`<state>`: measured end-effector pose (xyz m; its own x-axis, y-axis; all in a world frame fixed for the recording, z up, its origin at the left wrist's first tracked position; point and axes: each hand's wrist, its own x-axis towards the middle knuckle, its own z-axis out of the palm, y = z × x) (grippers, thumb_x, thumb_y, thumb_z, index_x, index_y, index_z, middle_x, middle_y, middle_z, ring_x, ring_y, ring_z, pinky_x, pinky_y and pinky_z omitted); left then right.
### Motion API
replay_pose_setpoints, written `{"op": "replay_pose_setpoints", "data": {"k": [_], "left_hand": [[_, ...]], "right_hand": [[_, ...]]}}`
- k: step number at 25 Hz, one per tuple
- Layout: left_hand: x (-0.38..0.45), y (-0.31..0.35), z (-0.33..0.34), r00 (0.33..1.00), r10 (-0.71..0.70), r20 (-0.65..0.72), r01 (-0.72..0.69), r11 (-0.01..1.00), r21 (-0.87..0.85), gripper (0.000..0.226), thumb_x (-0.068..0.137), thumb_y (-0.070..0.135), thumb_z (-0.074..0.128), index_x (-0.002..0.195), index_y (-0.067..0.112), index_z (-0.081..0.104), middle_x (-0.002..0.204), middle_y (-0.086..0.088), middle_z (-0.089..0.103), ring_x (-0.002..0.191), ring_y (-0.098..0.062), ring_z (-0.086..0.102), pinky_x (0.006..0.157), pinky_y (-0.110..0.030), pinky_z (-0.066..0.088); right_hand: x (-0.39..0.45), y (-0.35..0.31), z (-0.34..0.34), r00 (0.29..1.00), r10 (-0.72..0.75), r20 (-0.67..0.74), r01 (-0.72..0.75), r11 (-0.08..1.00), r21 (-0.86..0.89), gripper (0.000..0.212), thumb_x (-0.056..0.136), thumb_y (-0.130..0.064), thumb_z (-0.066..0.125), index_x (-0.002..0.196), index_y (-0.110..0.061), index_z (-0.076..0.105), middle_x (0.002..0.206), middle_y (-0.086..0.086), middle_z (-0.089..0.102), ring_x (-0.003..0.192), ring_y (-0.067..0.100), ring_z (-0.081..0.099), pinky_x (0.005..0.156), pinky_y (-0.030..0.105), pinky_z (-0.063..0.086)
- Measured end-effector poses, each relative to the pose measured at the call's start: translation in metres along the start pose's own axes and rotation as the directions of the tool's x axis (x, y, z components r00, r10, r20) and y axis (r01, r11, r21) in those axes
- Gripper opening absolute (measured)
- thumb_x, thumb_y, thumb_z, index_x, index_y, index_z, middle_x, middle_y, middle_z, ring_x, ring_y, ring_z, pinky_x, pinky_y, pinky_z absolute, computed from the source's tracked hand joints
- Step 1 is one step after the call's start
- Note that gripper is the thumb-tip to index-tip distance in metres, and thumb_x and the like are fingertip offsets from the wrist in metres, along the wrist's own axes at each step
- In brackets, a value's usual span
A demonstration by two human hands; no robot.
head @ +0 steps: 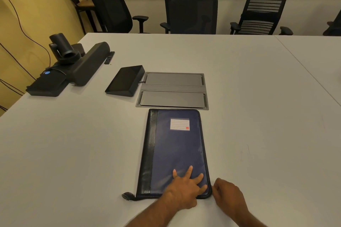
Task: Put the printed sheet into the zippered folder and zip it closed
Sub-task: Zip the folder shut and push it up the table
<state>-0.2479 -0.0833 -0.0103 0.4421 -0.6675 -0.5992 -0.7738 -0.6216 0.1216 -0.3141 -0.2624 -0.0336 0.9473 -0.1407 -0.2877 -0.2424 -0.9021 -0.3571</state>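
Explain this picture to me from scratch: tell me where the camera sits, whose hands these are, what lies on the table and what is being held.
There is no machine here. A person wears one wide-angle camera on the head, looking forward and down, so both forearms come in from the bottom edge. The left hand presses flat, fingers spread, on a closed blue zippered folder with a black spine. The right hand is curled at the folder's near right corner, seemingly pinching the zip pull, which is hidden. The printed sheet is not visible. On the white table also lie a grey cable hatch, a small touch panel, a speaker bar and a conference camera. Office chairs stand behind.
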Motion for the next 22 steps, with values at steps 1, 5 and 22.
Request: {"op": "replay_pose_setpoints", "data": {"k": [1, 5, 22], "left_hand": [[0.000, 0.000, 0.001, 1.000, 0.002, 0.000, -0.002, 1.000, 0.010, 0.062, 0.099, 0.032, 0.050, 0.153, 0.032, 0.020, 0.166, 0.003, 0.003, 0.150, -0.040, -0.009, 0.101, -0.085, 0.010], [-0.003, -0.001, 0.001, 0.997, 0.020, -0.080, -0.017, 0.999, 0.028, 0.069, 0.097, 0.033, 0.054, 0.153, 0.031, 0.015, 0.165, -0.002, 0.007, 0.149, -0.042, 0.003, 0.101, -0.083, 0.019], [0.035, 0.007, -0.042, 0.990, 0.060, -0.126, -0.037, 0.983, 0.178, 0.105, 0.050, 0.046, 0.092, 0.133, 0.022, 0.032, 0.143, -0.010, 0.028, 0.096, -0.035, 0.052, 0.060, -0.040, 0.045]], "right_hand": [[0.000, 0.001, 0.000, 1.000, -0.002, 0.002, 0.002, 1.000, 0.003, 0.020, 0.092, -0.039, 0.045, 0.076, -0.026, 0.044, 0.074, -0.009, 0.055, 0.066, 0.014, 0.050, 0.063, 0.027, 0.042], [0.005, 0.007, -0.003, 0.996, -0.083, 0.035, 0.082, 0.997, 0.011, 0.017, 0.093, -0.036, 0.047, 0.078, -0.028, 0.045, 0.077, -0.011, 0.054, 0.068, 0.011, 0.052, 0.065, 0.026, 0.044], [0.011, 0.017, 0.001, 0.997, -0.077, -0.018, 0.077, 0.997, -0.009, 0.021, 0.096, -0.042, 0.043, 0.081, -0.028, 0.049, 0.079, -0.010, 0.056, 0.067, 0.010, 0.053, 0.064, 0.024, 0.043]]}}
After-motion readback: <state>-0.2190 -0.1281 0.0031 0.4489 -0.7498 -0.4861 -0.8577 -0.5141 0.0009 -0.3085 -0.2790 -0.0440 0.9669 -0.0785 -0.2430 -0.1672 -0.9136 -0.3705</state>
